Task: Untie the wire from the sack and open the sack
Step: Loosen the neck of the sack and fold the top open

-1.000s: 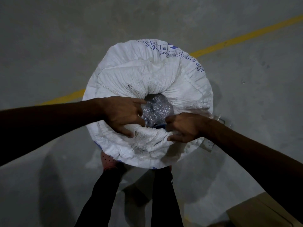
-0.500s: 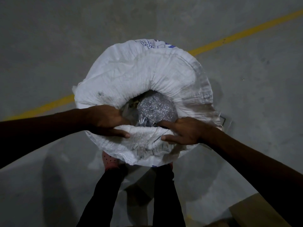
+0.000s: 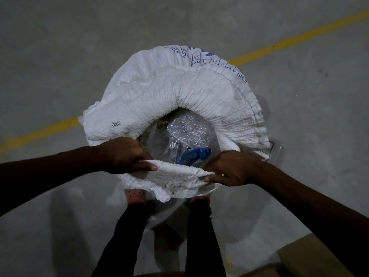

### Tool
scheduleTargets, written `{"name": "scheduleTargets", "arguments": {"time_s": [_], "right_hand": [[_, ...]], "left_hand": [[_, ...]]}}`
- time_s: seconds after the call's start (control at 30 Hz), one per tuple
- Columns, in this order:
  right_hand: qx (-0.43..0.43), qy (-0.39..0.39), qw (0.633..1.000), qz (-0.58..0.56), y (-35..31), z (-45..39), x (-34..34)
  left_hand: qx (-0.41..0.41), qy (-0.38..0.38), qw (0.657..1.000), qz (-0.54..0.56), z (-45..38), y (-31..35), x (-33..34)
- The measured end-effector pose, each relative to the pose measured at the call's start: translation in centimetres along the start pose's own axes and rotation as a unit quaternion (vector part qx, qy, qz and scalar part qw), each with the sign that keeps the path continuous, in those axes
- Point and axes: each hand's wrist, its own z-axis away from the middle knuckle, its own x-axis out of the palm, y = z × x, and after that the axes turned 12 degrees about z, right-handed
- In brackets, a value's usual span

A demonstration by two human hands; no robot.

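wider now, sack (image 3: 199, 100) mouth gapes over grey concrete floor (image 3: 79, 56), yellow line (image 3: 299, 37).

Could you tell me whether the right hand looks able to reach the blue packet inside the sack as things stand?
Probably yes: the sack mouth is open and the blue packet lies uncovered beside the right hand, though that hand's grip is on the sack's rim.

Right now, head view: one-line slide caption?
Both hands, left hand and right hand, spread the near rim of the white sack, exposing clear plastic bags inside.
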Motion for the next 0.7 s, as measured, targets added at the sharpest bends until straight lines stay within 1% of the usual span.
{"name": "scheduleTargets", "arguments": {"time_s": [0.07,0.17,0.23,0.37,0.47,0.53,0.63,0.67,0.7], "right_hand": [[0.021,0.003,1.000,-0.010,-0.2,0.2,0.4],[0.016,0.009,1.000,-0.016,-0.7,0.2,1.2],[0.015,0.007,1.000,-0.009,-1.1,0.1,1.7],[0.015,-0.015,1.000,-0.009,-2.0,0.0,2.1],[0.004,-0.045,0.999,0.010,-2.4,-0.1,2.3],[-0.003,-0.065,0.997,0.045,-2.6,0.1,2.6],[-0.050,-0.046,0.996,0.064,-3.4,0.8,2.7],[-0.067,-0.051,0.994,0.072,-3.6,0.9,2.8],[-0.071,-0.072,0.991,0.088,-3.7,0.9,2.9]], "left_hand": [[-0.024,-0.015,0.999,0.016,0.1,0.4,0.0],[-0.044,-0.056,0.997,-0.027,0.3,0.7,1.1],[-0.063,-0.085,0.994,-0.035,0.8,1.2,2.1],[-0.032,-0.093,0.994,0.042,1.5,2.4,3.4],[-0.045,-0.149,0.988,-0.003,2.1,1.9,4.5],[-0.085,-0.173,0.981,-0.006,2.1,2.3,4.7],[-0.138,-0.171,0.976,0.013,1.4,4.1,4.0],[-0.141,-0.159,0.977,0.006,1.2,4.5,3.8],[-0.135,-0.150,0.979,-0.006,1.1,4.8,3.8]]}}
